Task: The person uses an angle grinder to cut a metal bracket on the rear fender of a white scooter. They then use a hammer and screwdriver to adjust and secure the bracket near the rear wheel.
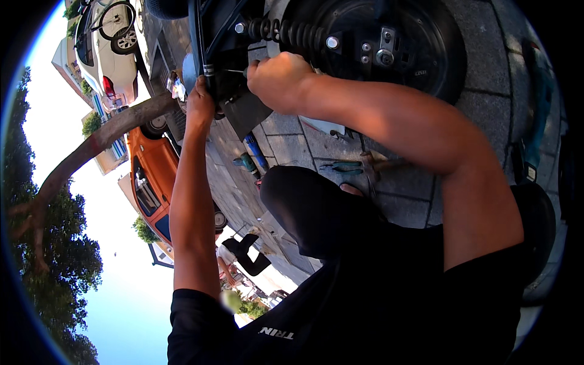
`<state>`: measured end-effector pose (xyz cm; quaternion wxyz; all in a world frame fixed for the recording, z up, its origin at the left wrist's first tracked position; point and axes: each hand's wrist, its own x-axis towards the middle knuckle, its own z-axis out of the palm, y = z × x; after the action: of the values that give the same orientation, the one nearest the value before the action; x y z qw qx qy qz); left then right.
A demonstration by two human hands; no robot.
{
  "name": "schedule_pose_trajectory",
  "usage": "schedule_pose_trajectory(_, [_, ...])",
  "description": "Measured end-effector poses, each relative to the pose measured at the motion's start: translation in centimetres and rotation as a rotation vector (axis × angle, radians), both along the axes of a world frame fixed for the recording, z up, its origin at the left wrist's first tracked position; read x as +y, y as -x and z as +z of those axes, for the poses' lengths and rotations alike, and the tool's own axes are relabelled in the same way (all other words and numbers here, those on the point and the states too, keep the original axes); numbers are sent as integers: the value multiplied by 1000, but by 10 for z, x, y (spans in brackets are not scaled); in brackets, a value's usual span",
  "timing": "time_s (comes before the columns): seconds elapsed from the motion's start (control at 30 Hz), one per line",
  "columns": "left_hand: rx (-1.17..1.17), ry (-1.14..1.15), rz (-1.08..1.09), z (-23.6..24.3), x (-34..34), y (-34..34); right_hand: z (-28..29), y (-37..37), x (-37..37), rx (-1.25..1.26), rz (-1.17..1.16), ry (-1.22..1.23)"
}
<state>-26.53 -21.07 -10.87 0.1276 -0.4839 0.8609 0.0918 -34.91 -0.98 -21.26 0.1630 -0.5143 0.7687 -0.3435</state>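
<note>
My right hand point(281, 80) is closed round the handle of what looks like a screwdriver. Its thin metal shaft point(233, 71) points left toward a black tube point(196, 36) with silver bands. At the tube's lower end my left hand point(201, 102) is closed on it, the fingertips partly hidden. Just right of the left hand hangs a dark flat flap point(246, 113). Above my right hand are a black coil-spring shock absorber point(286, 33) and a black wheel point(426, 67) with bolts at its hub.
On the paving lie pliers with blue-green handles point(342, 167), a hammer point(368, 167), a blue-handled tool point(255, 151) and a green tool point(246, 163). A teal tool point(538, 115) is far right. An orange car point(155, 176), a white car point(109, 55) and a person point(243, 252) stand beyond.
</note>
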Motion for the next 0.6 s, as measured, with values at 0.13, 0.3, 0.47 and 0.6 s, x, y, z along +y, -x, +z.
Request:
schedule_pose_trajectory(0.13, [-73,64,-43,0,-14,-4,-1,3,-4,-23,-51,58])
schedule_pose_trajectory(0.3, [-53,122,-139,-6,-24,-8,-1,25,-20,-693,-87,86])
schedule_pose_trajectory(0.47, [7,92,-124,-11,-21,-8,7,35,-13,-1028,55,-118])
schedule_pose_trajectory(0.6, [42,99,-163,-14,-33,-16,14,23,-9,-363,103,-106])
